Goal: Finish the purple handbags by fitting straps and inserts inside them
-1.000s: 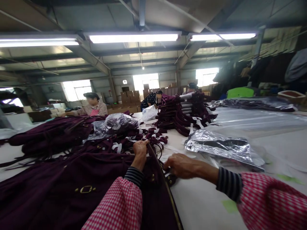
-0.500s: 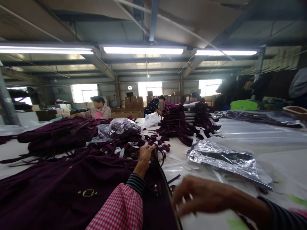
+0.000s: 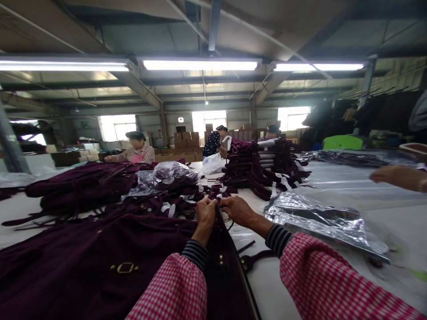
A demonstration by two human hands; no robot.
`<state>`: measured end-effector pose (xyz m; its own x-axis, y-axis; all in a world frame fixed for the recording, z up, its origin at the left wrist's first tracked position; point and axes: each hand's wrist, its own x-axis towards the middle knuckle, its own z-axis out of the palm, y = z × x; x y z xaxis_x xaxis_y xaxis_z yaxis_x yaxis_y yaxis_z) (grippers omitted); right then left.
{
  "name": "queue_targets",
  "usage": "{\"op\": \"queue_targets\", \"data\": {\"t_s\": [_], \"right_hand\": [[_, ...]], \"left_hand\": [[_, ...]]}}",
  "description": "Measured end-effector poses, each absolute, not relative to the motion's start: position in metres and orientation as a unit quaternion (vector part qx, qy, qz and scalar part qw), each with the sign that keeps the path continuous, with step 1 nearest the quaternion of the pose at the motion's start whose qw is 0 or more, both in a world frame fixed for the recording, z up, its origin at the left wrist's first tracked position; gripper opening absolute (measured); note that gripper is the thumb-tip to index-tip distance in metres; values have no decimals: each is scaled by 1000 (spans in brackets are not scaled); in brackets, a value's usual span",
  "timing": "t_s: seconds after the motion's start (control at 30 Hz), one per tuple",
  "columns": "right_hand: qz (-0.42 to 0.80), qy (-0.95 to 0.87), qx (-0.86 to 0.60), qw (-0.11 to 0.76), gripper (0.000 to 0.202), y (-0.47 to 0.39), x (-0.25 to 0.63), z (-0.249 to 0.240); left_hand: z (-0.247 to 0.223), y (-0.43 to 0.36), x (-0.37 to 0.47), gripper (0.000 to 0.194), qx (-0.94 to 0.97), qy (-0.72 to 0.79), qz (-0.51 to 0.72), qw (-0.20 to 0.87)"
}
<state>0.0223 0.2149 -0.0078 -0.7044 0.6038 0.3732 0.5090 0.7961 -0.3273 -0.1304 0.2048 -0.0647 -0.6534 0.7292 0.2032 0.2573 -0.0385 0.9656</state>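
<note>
Strip-lit workshop, pale bench (image 3: 270, 291) crowded with purple heaps (image 3: 83, 184). Big purple item (image 3: 76, 258) spread at near left, zip-like edge (image 3: 246, 282) along its right side. Left hand (image 3: 205, 215) pinches edge's far end; right hand (image 3: 240, 211) pinches just beside. Works best with grips close, edge taut. Beyond, clear plastic bag (image 3: 175, 171), purple stuff in or under it, can't tell; cartons (image 3: 185, 140) behind, contents hidden.

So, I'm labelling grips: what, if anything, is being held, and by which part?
The left hand pinches the purple fabric item by its right edge's far end; the right hand seemingly does too.
</note>
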Motion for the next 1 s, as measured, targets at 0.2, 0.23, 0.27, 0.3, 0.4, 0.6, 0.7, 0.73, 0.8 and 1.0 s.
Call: {"op": "queue_targets", "data": {"t_s": [0.2,0.23,0.27,0.3,0.4,0.6,0.7,0.73,0.8,1.0], "right_hand": [[107,-961,-224,124,17,173,74,-9],[99,-965,-214,113,17,164,82,-8],[86,-969,-205,103,18,155,89,-6],[69,-973,-200,93,19,148,95,-5],[19,-975,-210,73,22,137,101,-6],[0,-951,-284,120,18,161,90,-35],[-3,-951,-285,119,20,167,88,-44],[-7,-953,-281,117,21,165,89,-46],[-19,-957,-268,112,23,155,90,-48],[-38,-973,-206,98,13,135,94,-50]], "left_hand": [[-74,207,-131,28,351,709,588,169],[-76,207,-129,28,357,711,582,167],[-77,207,-128,28,365,714,575,163],[-78,207,-126,28,372,716,569,159],[-79,205,-123,29,388,725,551,142],[-73,201,-126,30,410,747,510,118],[-75,203,-127,30,423,756,487,112],[-77,203,-126,30,425,761,478,110],[-80,202,-126,29,424,772,462,107],[-77,196,-124,27,435,783,435,95]]}}
